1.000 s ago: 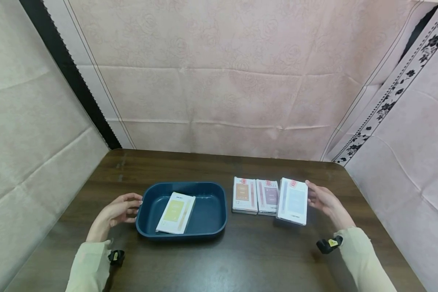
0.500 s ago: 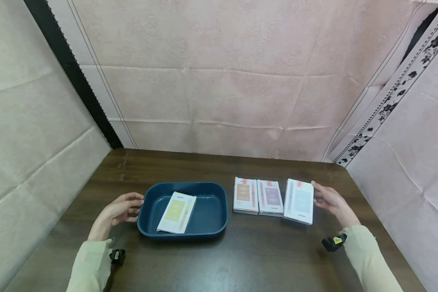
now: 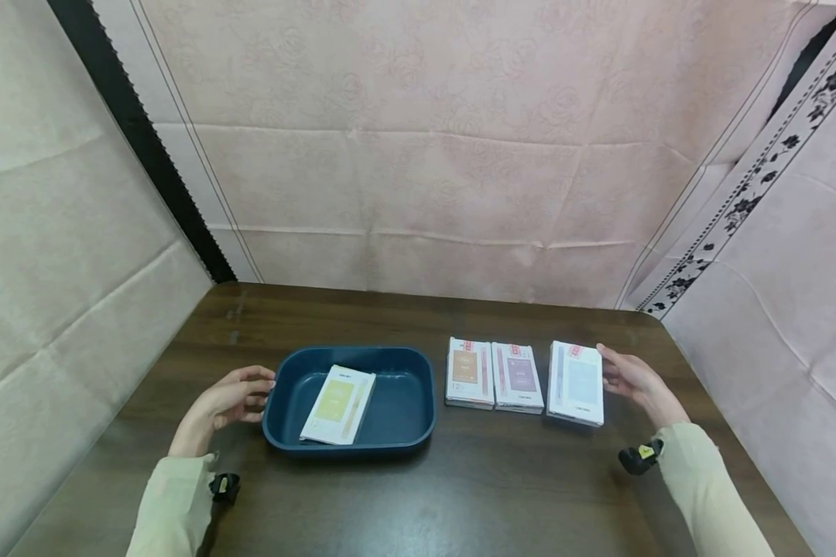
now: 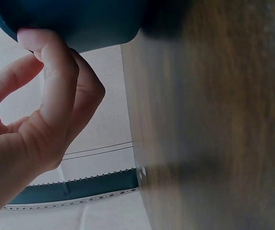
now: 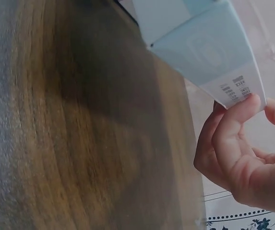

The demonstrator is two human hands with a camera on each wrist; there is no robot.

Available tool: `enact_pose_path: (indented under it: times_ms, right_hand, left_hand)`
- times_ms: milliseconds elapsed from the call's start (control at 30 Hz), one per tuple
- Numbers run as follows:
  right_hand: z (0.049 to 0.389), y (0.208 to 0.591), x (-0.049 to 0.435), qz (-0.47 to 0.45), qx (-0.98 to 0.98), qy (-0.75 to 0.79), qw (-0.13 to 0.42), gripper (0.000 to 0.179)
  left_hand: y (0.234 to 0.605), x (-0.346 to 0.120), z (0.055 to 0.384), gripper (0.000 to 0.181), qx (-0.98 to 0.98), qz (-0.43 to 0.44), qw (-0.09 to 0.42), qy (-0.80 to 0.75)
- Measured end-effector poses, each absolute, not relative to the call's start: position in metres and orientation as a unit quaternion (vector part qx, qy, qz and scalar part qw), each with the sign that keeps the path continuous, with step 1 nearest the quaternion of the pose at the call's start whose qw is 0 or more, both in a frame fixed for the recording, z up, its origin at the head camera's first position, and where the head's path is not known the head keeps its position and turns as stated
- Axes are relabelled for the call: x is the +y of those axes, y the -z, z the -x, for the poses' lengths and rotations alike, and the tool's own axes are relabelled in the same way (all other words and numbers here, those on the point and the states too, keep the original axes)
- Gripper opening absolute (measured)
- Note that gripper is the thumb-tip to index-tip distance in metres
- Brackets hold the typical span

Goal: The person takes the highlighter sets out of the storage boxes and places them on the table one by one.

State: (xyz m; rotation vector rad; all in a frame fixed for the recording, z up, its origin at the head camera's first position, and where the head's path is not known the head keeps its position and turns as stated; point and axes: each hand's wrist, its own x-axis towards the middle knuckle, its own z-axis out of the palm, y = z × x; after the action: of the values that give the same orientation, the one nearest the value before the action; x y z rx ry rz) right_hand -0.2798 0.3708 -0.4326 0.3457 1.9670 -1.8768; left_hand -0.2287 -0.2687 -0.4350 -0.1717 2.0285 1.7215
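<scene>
My right hand (image 3: 634,384) pinches the right far corner of a flat white carton with a pale blue panel (image 3: 576,384). In the right wrist view, thumb and fingers close on the end of this carton (image 5: 214,57) beside its printed marks. At the left, my left hand (image 3: 231,404) has its curled fingers at the left rim of a dark blue tray (image 3: 418,442). The left wrist view shows a fingertip against the wall of the tray (image 4: 89,24). A white carton with a yellow-green panel (image 3: 337,406) lies slanted inside the tray.
Left of the blue-panelled carton are a white carton with a purple panel (image 3: 518,377) and one with a tan panel (image 3: 470,373), side by side. Brown wooden table (image 3: 488,495) lies beneath everything. Pale cloth (image 3: 404,155) hangs behind its far edge and at both sides.
My right hand has shifted right with the blue-panelled carton, and a gap has opened between it and the purple-panelled one. My left hand stays at the tray rim.
</scene>
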Motion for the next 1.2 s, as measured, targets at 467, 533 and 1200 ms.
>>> enact_pose_path:
  times_ms: [467,533,1200]
  right_hand:
    - [0.292,0.441,0.363,-0.14,0.763,0.594,0.212,0.075]
    - [0.293,0.442,0.363,-0.147,0.763,0.593,0.213,0.076]
    - [0.293,0.441,0.36,-0.139,0.747,0.613,0.216,0.067]
  left_hand:
    - [0.433,-0.268,0.227,0.019,0.739,0.063,0.234,-0.629]
    - [0.433,-0.268,0.227,0.019,0.736,0.065,0.236,-0.631]
    - [0.435,-0.268,0.229,0.024,0.738,0.073,0.239,-0.626]
